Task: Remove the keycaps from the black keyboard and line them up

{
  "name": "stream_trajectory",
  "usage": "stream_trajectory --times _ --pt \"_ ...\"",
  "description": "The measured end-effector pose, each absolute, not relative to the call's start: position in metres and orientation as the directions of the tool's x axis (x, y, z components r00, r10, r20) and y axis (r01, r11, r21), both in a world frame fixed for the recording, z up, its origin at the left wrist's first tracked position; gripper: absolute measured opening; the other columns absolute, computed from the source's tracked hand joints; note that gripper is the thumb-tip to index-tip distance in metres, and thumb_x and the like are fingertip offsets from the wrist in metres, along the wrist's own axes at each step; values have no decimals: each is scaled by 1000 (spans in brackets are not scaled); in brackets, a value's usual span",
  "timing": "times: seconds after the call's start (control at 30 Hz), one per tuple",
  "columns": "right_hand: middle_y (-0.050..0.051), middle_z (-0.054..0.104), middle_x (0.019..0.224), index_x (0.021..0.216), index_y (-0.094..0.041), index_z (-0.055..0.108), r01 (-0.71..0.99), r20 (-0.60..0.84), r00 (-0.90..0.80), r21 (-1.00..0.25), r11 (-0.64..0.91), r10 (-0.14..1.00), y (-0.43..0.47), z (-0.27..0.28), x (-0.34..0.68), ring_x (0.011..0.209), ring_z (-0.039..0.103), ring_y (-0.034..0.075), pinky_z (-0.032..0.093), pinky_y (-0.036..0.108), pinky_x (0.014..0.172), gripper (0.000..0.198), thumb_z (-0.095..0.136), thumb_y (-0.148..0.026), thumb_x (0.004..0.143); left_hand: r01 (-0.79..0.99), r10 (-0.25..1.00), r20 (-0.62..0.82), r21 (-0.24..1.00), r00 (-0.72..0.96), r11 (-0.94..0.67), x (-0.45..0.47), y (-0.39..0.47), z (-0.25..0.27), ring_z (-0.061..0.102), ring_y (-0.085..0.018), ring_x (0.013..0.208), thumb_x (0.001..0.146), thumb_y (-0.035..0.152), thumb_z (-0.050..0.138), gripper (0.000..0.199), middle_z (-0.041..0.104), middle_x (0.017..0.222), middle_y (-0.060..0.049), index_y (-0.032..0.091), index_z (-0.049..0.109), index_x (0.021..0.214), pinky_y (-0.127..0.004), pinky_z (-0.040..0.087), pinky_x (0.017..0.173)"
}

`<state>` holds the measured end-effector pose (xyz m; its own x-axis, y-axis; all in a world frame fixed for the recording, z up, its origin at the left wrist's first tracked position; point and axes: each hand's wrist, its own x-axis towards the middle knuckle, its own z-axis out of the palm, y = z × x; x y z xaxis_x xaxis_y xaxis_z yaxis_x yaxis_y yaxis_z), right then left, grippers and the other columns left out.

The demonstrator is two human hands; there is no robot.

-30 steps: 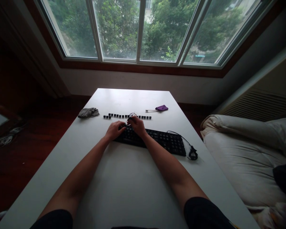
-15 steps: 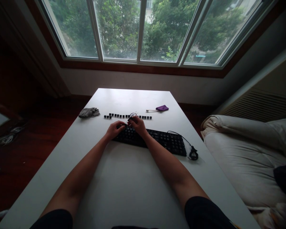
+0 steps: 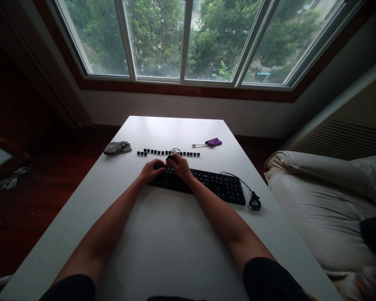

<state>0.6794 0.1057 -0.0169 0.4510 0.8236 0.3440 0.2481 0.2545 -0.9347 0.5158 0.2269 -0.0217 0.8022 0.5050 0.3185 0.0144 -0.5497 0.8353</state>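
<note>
A black keyboard point(image 3: 221, 184) lies slightly slanted across the white table, with both hands over its left half. My right hand point(image 3: 179, 166) is closed on what looks like a wire keycap puller point(image 3: 175, 150); wire loops stick up beyond the fingers, and its lower end points down at the upper-left keys. My left hand point(image 3: 152, 170) is closed at the keyboard's left end, thumb and fingers bent over its upper-left corner. Fine detail between the fingertips is too small to make out. Behind the hands, loose black keycaps point(image 3: 159, 152) stand in a row.
A grey cloth point(image 3: 117, 147) lies at the table's left edge. Toward the back right are a purple cloth pouch point(image 3: 213, 142) and a thin white-tipped stick point(image 3: 199, 145). The keyboard's bundled cable point(image 3: 254, 202) rests to its right. A pale sofa point(image 3: 319, 200) stands beside the table point(image 3: 175, 246).
My right hand has shifted slightly left and down, bringing the keycap puller's lower end closer to the keys. My left hand stays almost still at the keyboard corner.
</note>
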Motion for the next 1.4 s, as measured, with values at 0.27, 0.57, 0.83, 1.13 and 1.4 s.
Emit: stream_trajectory --times 0.27,0.57,0.83,1.13,1.4 --pt "0 74 78 97 -24 64 365 368 511 -911 191 777 103 -12 665 73 74 20 58 31 71 15 63 -38 90 59 492 343 771 800 -634 514 229 -24 68 -23 88 81 45 75 29 74 96 -5 22 70 99 -36 52 83" --pt "0 71 73 91 -22 58 24 139 587 -988 155 797 111 -18 663 61 70 18 60 29 57 26 66 -45 84 75 479 332 756 813 -650 512 228 -21 64 -21 83 82 49 74 31 73 90 -4 20 70 93 -34 49 78" --pt "1 71 71 87 -22 56 -102 52 595 -985 140 802 108 -8 662 56 68 17 59 29 52 27 70 -45 84 -23 520 274 899 809 -438 511 228 -19 65 -21 86 86 52 69 35 73 90 -4 18 73 94 -32 49 81" --pt "1 71 72 90 -22 57 -4 118 622 -988 153 774 106 -6 656 59 69 19 59 28 53 26 68 -45 85 -55 532 185 967 826 -251 509 224 -15 65 -20 85 85 51 71 36 74 93 -5 17 73 97 -30 50 79" --pt "0 70 74 92 -25 56 208 234 638 -970 128 734 101 -4 651 61 69 19 57 29 58 21 59 -45 91 21 514 225 903 828 -430 511 226 -15 65 -22 87 87 56 65 40 73 91 -5 18 72 92 -33 50 82"
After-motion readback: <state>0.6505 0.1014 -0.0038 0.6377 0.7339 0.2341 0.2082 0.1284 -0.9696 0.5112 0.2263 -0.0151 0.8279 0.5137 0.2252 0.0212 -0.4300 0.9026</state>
